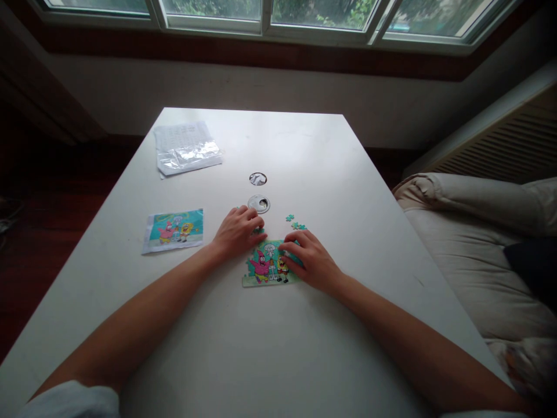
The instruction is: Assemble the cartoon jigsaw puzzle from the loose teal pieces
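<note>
A partly assembled jigsaw puzzle [265, 273] with pink and yellow cartoon figures on teal lies flat on the white table in front of me. My left hand [238, 230] is curled at its upper left corner, thumb along the top edge. Teal jigsaw pieces [258, 230] show between its thumb and fingers; how many it grips is hidden. Over the puzzle's right side rests my right hand [312, 261], fingers bent and apart, covering that part of the picture. Several loose jigsaw pieces [298, 226] lie just beyond the right hand.
A printed picture sheet [176, 230] with the same figures lies at left. Farther back are papers with a clear plastic bag [188, 150]. Two round cable-hole fittings [259, 203] sit mid-table. A padded sofa [452, 244] stands to the right, windows [322, 14] ahead.
</note>
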`<state>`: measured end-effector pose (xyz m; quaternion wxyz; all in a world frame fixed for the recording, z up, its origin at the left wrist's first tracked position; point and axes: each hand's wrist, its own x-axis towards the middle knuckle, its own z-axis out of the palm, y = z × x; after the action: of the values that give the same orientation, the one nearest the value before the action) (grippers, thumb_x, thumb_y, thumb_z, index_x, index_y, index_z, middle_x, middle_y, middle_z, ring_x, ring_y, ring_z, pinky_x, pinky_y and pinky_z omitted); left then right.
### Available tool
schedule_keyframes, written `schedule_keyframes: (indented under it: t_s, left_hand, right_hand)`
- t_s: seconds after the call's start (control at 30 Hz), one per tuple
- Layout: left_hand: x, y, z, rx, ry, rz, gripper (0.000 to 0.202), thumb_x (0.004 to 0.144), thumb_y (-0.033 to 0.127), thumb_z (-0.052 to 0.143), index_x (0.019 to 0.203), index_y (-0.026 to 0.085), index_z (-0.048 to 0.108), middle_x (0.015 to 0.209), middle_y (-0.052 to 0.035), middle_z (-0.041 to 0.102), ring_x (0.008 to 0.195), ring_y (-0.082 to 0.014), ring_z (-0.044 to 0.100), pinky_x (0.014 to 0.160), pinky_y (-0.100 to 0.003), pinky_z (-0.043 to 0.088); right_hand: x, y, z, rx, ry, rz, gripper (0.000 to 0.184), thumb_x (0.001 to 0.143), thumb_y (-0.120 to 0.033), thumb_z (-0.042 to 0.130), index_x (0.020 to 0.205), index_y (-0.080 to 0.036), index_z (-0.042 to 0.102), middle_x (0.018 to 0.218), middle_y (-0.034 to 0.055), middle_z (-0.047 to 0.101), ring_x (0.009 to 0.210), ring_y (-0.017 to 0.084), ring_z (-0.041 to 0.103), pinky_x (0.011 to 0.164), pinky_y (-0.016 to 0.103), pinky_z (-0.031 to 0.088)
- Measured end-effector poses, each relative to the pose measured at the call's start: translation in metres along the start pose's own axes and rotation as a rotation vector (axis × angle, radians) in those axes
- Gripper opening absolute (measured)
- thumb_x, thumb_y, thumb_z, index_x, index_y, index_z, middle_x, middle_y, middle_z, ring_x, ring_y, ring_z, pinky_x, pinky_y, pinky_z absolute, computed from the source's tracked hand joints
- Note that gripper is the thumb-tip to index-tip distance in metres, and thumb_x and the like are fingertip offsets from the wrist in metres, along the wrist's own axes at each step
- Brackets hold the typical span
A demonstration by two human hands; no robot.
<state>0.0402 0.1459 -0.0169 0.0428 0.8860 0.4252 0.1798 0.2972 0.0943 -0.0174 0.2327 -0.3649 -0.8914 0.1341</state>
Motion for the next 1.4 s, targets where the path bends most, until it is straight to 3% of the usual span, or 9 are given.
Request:
schedule_keyframes:
  t_s: [0.17, 0.33, 0.47, 0.6, 0.73, 0.87, 1.07, 1.17, 1.4]
  left_hand:
    - [0.000, -0.005, 0.001, -0.048, -0.010, 0.000, 0.014, 0.096, 0.031, 0.059, 0.098, 0.024, 0.071, 0.105, -0.0056, 0.069, 0.100, -0.0248, 0.056, 0.088, -0.041, 0.042]
    - [-0.001, -0.011, 0.002, -0.142, 0.012, 0.037, 0.035, 0.091, 0.007, 0.050, 0.110, 0.027, 0.070, 0.118, -0.0022, 0.071, 0.113, -0.0227, 0.055, 0.097, -0.040, 0.041]
    - [-0.001, -0.007, 0.000, -0.116, 0.061, -0.049, 0.021, 0.094, 0.021, 0.057, 0.111, 0.024, 0.069, 0.116, -0.0052, 0.070, 0.111, -0.0247, 0.055, 0.096, -0.042, 0.043]
    - [-0.001, -0.003, 0.001, -0.037, 0.032, -0.057, 0.020, 0.094, 0.037, 0.062, 0.106, 0.025, 0.072, 0.109, -0.0073, 0.069, 0.105, -0.0269, 0.055, 0.091, -0.043, 0.043]
    - [-0.001, -0.006, 0.004, -0.060, 0.015, -0.001, 0.020, 0.097, 0.026, 0.055, 0.106, 0.028, 0.073, 0.114, -0.0056, 0.069, 0.110, -0.0258, 0.054, 0.093, -0.044, 0.043]
    - [-0.001, -0.007, 0.004, -0.093, 0.021, -0.006, 0.034, 0.093, 0.010, 0.050, 0.108, 0.029, 0.073, 0.117, -0.0037, 0.069, 0.113, -0.0243, 0.054, 0.097, -0.043, 0.042]
    - [-0.003, 0.004, -0.003, -0.006, 0.053, -0.115, 0.023, 0.090, 0.037, 0.066, 0.108, 0.023, 0.070, 0.111, -0.0083, 0.068, 0.105, -0.0285, 0.054, 0.090, -0.045, 0.042]
    - [-0.005, 0.009, -0.006, 0.079, 0.031, -0.101, 0.015, 0.093, 0.034, 0.062, 0.098, 0.023, 0.071, 0.107, -0.0080, 0.068, 0.101, -0.0284, 0.055, 0.087, -0.046, 0.040]
    - [-0.006, 0.013, -0.006, 0.089, 0.031, -0.114, 0.015, 0.094, 0.028, 0.059, 0.102, 0.023, 0.071, 0.106, -0.0079, 0.068, 0.098, -0.0273, 0.056, 0.085, -0.045, 0.040]
  right_hand:
    - [0.000, -0.001, -0.001, 0.002, -0.002, 0.002, 0.018, 0.097, -0.029, 0.059, 0.112, -0.023, 0.065, 0.112, 0.0099, 0.061, 0.106, 0.026, 0.053, 0.097, 0.046, 0.047]
    - [0.000, 0.000, -0.002, 0.002, -0.003, -0.003, 0.018, 0.097, -0.029, 0.059, 0.113, -0.024, 0.065, 0.112, 0.0100, 0.061, 0.107, 0.026, 0.053, 0.097, 0.046, 0.047]
    - [0.000, 0.000, -0.001, 0.002, -0.007, -0.004, 0.019, 0.097, -0.030, 0.059, 0.113, -0.023, 0.065, 0.113, 0.0103, 0.061, 0.107, 0.026, 0.053, 0.098, 0.045, 0.047]
    - [0.000, 0.000, -0.001, -0.005, -0.011, 0.005, 0.019, 0.096, -0.029, 0.059, 0.114, -0.023, 0.065, 0.112, 0.0100, 0.061, 0.107, 0.026, 0.053, 0.098, 0.046, 0.047]
    - [0.000, -0.001, -0.002, 0.003, -0.002, 0.002, 0.019, 0.096, -0.029, 0.059, 0.113, -0.024, 0.066, 0.112, 0.0099, 0.062, 0.107, 0.026, 0.054, 0.097, 0.047, 0.048]
    - [0.000, -0.001, -0.002, 0.002, -0.001, 0.004, 0.019, 0.096, -0.029, 0.060, 0.113, -0.025, 0.066, 0.112, 0.0098, 0.062, 0.107, 0.026, 0.054, 0.097, 0.047, 0.048]
    - [0.000, 0.000, -0.001, 0.000, -0.004, -0.002, 0.018, 0.096, -0.029, 0.059, 0.112, -0.022, 0.065, 0.112, 0.0101, 0.061, 0.106, 0.025, 0.053, 0.098, 0.046, 0.048]
    - [0.000, 0.000, -0.002, -0.001, -0.002, 0.000, 0.018, 0.096, -0.029, 0.059, 0.112, -0.023, 0.065, 0.112, 0.0101, 0.061, 0.107, 0.025, 0.053, 0.098, 0.046, 0.048]
    - [0.000, 0.000, -0.002, 0.009, -0.003, 0.000, 0.016, 0.096, -0.029, 0.060, 0.110, -0.024, 0.066, 0.111, 0.0097, 0.062, 0.106, 0.025, 0.054, 0.097, 0.046, 0.048]
